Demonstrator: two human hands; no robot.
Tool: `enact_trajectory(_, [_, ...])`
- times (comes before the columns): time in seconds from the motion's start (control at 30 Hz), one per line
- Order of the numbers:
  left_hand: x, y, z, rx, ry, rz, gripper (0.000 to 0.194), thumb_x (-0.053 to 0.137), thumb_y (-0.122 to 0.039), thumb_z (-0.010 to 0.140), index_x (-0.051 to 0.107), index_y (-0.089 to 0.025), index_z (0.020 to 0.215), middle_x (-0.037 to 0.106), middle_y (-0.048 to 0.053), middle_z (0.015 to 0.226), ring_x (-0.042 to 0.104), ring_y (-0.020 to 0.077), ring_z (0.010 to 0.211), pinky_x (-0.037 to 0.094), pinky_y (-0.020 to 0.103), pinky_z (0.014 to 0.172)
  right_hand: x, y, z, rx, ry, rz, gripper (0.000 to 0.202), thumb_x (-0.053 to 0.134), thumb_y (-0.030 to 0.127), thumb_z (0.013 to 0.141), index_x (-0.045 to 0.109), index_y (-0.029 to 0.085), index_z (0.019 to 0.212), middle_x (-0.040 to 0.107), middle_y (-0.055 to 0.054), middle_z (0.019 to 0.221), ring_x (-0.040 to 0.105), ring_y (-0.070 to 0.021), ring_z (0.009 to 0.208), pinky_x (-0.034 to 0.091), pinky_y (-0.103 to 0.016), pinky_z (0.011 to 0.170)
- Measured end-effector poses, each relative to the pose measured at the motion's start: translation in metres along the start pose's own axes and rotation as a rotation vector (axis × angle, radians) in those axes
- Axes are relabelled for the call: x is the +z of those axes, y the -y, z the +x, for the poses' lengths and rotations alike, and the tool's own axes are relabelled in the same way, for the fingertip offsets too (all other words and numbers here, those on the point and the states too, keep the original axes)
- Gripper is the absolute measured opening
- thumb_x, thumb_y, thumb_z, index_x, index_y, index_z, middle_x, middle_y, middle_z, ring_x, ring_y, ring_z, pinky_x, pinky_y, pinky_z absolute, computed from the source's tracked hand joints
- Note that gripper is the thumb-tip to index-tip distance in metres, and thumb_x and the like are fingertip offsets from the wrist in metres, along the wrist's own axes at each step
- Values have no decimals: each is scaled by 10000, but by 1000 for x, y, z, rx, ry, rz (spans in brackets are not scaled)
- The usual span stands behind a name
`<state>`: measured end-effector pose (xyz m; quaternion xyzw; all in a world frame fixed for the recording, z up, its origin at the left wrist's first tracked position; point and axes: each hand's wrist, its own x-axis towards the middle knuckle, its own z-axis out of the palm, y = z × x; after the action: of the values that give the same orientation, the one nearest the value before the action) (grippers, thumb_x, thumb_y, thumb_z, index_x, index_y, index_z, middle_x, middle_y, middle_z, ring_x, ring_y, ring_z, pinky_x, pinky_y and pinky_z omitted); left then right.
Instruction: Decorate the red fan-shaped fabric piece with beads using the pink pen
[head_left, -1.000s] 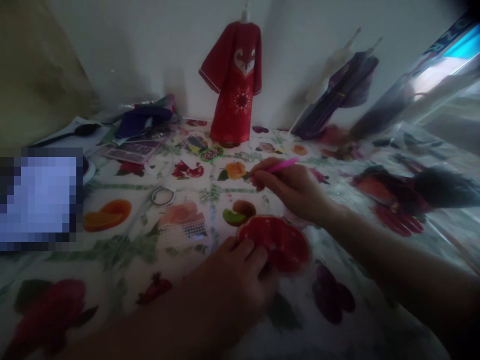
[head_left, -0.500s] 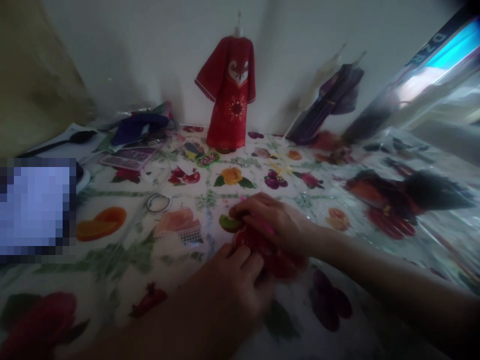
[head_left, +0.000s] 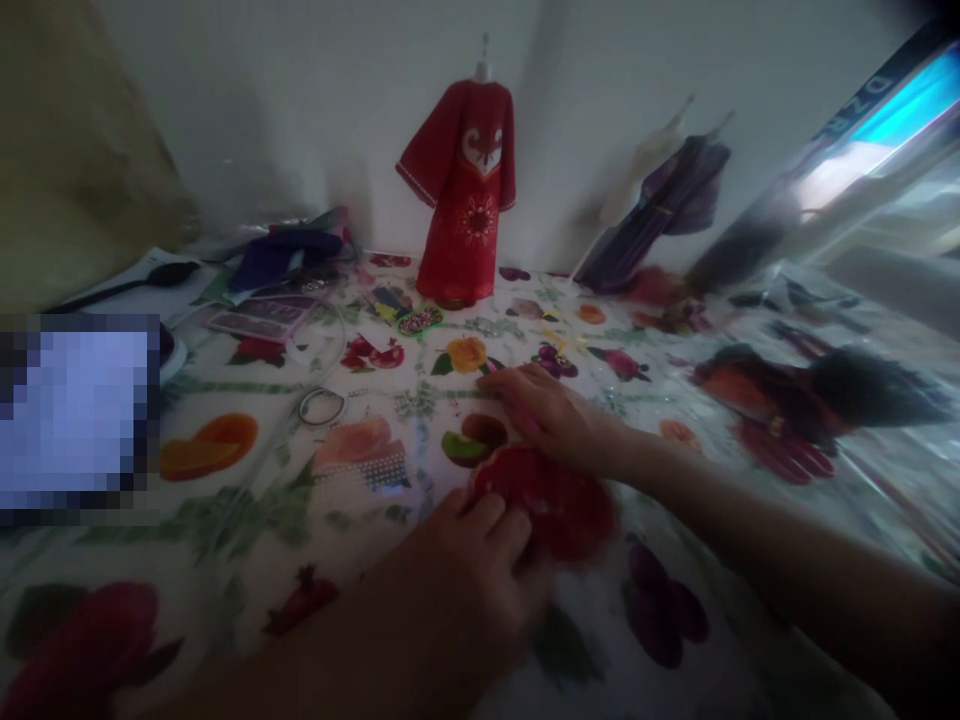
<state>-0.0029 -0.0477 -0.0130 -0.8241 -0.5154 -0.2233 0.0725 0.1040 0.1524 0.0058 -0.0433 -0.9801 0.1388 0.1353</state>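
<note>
A piece of red cloth [head_left: 555, 500] lies bunched on the fruit-patterned tablecloth [head_left: 225, 560] in front of me. My left hand [head_left: 487, 550] has its fingers curled round the near left edge of the cloth. Just beyond the cloth is my right hand [head_left: 544, 410], its fingers closed, with a bit of something pink showing under them. What the pink thing is cannot be made out. Left of my hands lie a strip of small pearl-like beads [head_left: 360, 472] and a round metal ring [head_left: 322, 405].
A small red dress [head_left: 469, 200] stands on a form by the wall, with a purple dress [head_left: 652, 215] to its right. Folded fabrics [head_left: 285, 250] and a black spoon-shaped thing [head_left: 169, 275] lie back left. At left is a blurred-out screen [head_left: 82, 420]; dark red items [head_left: 780, 400] lie right.
My right hand has moved slightly up and away from the red cloth, uncovering the printed kiwi. My left hand stays at the cloth's edge. The view has shifted slightly.
</note>
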Motion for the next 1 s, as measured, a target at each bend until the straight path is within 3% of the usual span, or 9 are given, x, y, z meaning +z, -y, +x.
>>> enact_trajectory(0.23, [1,0,-3,9,60,-23,93,590,-240,914,590,-181,987,602,58,896,579,249,801,500,403,681,-3,21,-2,21,73,69,268,403,168,1019,535,161,1253,664,-112,1157,589,-239,1089,522,-429,937])
enact_trajectory(0.37, [1,0,-3,1,38,-12,89,565,-227,927,595,-174,992,602,63,897,584,254,811,508,415,692,-9,29,-3,15,66,127,283,393,206,1045,521,143,1288,673,-112,1163,591,-225,1102,512,-403,949])
enact_trajectory(0.5, [0,0,-3,-1,51,-35,153,548,-223,926,590,-166,1061,610,83,974,584,269,871,517,440,757,-13,27,-7,65,9,146,305,374,230,1049,525,153,1302,640,-118,1221,582,-239,1135,508,-409,935])
enact_trajectory(0.63, [0,1,-4,18,50,-60,190,558,-220,928,583,-157,1106,607,89,1037,579,272,925,513,459,835,-14,29,-8,83,82,241,253,402,199,1039,577,192,1222,663,-61,1149,599,-188,1053,499,-357,929])
enact_trajectory(0.83, [2,0,-6,7,46,-41,91,596,-230,922,594,-178,997,600,74,967,582,265,881,517,455,800,-9,31,-4,78,96,237,239,389,231,1058,577,196,1201,675,-61,1117,605,-181,1016,499,-352,917])
enact_trajectory(1.0, [3,0,-6,14,54,-51,105,609,-248,919,595,-177,995,597,68,953,576,251,842,519,436,757,-3,12,1,105,-11,216,273,373,205,1039,527,216,1265,643,-83,1226,606,-214,1130,498,-399,964])
